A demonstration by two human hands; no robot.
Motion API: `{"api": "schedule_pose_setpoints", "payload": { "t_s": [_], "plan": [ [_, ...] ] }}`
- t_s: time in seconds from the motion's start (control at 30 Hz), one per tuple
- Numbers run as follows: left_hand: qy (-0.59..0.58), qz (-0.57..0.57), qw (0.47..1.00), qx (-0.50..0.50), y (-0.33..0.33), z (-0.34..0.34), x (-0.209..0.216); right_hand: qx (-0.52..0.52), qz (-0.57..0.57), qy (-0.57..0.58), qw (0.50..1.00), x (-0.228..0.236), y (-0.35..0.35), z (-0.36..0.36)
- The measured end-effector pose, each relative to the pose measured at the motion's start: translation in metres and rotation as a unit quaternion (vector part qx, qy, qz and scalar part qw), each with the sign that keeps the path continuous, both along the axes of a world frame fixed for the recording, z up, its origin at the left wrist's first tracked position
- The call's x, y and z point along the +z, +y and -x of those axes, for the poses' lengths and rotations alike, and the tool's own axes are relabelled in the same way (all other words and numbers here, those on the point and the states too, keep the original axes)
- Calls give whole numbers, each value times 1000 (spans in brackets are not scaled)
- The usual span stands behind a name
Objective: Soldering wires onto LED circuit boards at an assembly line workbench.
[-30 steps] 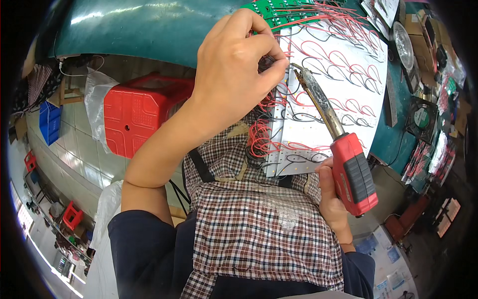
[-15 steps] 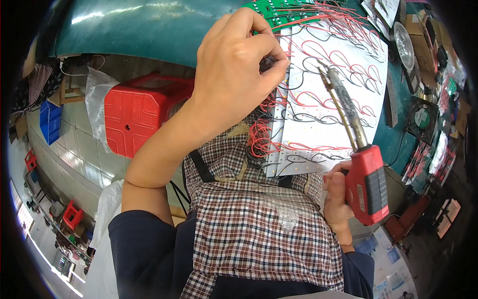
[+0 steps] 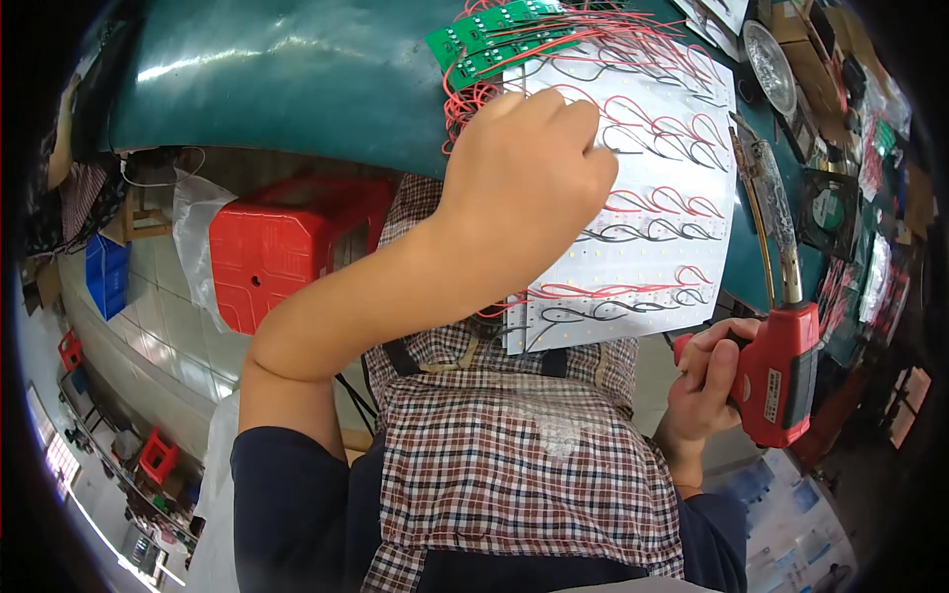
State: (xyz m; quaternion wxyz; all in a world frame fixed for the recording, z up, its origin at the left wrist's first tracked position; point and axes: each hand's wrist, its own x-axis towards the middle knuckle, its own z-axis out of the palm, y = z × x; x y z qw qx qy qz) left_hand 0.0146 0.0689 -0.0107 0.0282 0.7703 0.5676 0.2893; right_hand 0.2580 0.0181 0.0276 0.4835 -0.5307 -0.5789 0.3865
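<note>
Fingers of the right hand (image 3: 704, 395) wrap round the handle of a red and black solder gun (image 3: 781, 385) and hold it, seen from the head camera. Its long tip points up and away, just beside the right edge of the white boards (image 3: 647, 259). The left hand (image 3: 534, 168) is over the left part of these boards with its fingers curled in. Its fingertips are hidden, so I can't tell if it has hold of a wire. The boards lie in front of the person, with rows of red and black wires (image 3: 583, 292) on top. To work well here, I think the wire end should sit flat and be held steady, with just a short touch from the tip. The tip may be hot, so it is best kept off the fingers and the other wires. Loops of wire lie close together and could snag. Green boards (image 3: 474, 54) with more wires are at the far end, on the green table (image 3: 297, 109). A red stool (image 3: 262, 257) is off to the left, and a black fan (image 3: 828, 210) is on the right, near the gun's tip.
</note>
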Motion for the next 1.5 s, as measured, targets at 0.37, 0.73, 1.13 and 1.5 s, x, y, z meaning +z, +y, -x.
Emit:
{"api": "schedule_pose_setpoints", "payload": {
  "t_s": [0.37,0.73,1.13,1.5],
  "plan": [
    [-81,88,989,89,6,-10,1,15,-10,-2,1000,-6,6,-8],
    [26,12,999,-29,-10,-21,3,14,-7,28,999,-8,4,-17],
    [80,-62,985,138,27,54,35,21,7,33,999,-12,4,-18],
    [-19,142,989,36,71,81,28,10,50,-2,999,-10,-4,-26]
  ]
}}
